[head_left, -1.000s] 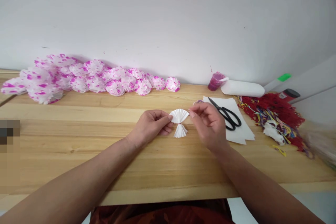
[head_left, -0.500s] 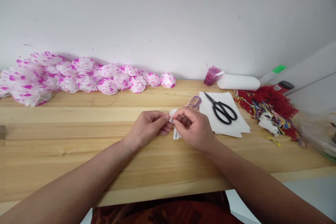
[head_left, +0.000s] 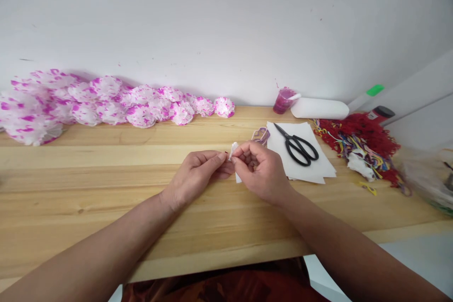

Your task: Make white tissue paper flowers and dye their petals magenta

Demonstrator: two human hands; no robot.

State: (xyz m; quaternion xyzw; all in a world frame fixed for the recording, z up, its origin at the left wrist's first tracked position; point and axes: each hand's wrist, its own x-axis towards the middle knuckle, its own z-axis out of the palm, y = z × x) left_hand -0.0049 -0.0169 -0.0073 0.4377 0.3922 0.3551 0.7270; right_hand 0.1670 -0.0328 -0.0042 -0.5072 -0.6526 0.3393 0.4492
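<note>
A small strip of pleated white tissue paper [head_left: 233,148] is held upright between my hands, over the middle of the table. My right hand [head_left: 262,167] pinches it between thumb and forefinger, and its lower end shows beneath those fingers. From the other side, my left hand [head_left: 200,172] has thumb and fingers closed at the paper's edge, its fingertips partly hidden behind the paper. A tiny dark red bit shows at the left thumb tip; what it is I cannot tell. Black-handled scissors [head_left: 300,148] lie right of my hands on a stack of white paper sheets [head_left: 283,151].
White-and-magenta tissue pompoms [head_left: 141,108] line the wall at left. A cup of magenta liquid [head_left: 283,101], a white roll [head_left: 320,108], a red-and-black jar [head_left: 380,114] and a heap of red and coloured yarn [head_left: 368,137] stand right. Purple yarn [head_left: 261,136] lies by the sheets.
The tissue paper has turned in my fingers, its top now narrower and less of its lower end showing. Both hands stay nearly in place. The view has shifted slightly.
</note>
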